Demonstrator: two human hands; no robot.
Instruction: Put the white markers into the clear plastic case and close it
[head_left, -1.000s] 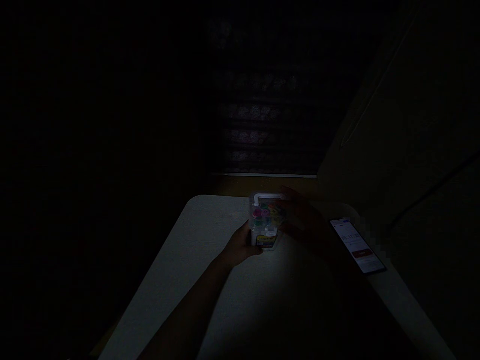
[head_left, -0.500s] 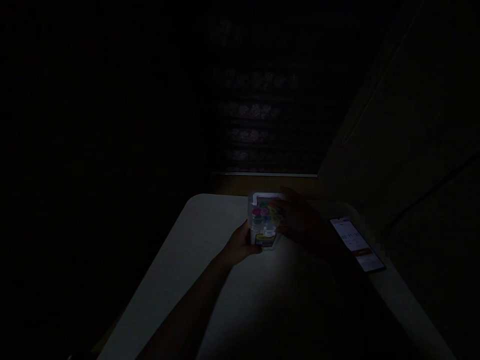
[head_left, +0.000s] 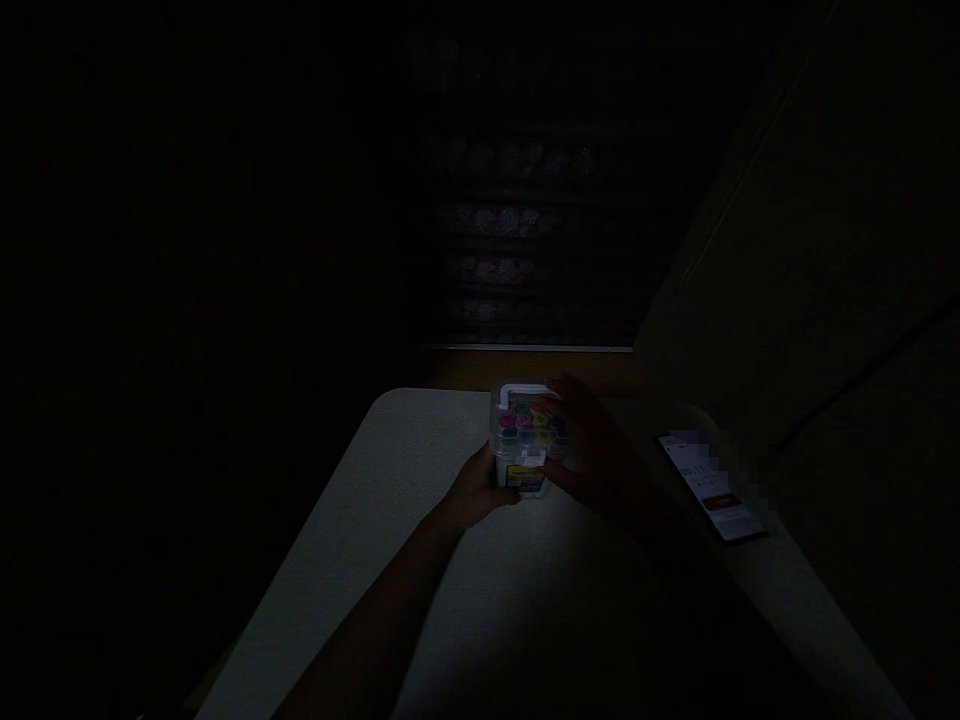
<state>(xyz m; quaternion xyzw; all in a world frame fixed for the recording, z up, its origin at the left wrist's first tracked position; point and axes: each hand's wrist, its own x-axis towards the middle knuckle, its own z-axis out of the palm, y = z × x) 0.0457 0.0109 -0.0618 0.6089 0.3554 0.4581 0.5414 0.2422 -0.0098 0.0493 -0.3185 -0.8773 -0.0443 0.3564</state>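
Observation:
A small plastic box (head_left: 523, 477) with a white base, a clear lid and a white carry handle stands upright on the white table (head_left: 360, 500). Through the lid show several round tops in pink, purple, green, yellow and dark colours; their kind is unclear. A yellow and dark label marks its front. My left hand (head_left: 476, 488) is closed round the left side of the base, thumb across the lower front. My right hand (head_left: 592, 450) grips the lid from the right, its fingers by the far edge and its thumb at the white front latch.
A phone (head_left: 712, 490) with a lit screen lies on the table at the right. Behind the table's far edge hangs a dark ridged surface (head_left: 502, 220). A dark wall (head_left: 840, 240) rises at the right. The room is very dim.
My right hand has shifted from reaching across the lid to holding its right side, the thumb now lower at the latch. The left hand stays round the base. The box sits slightly further left in view.

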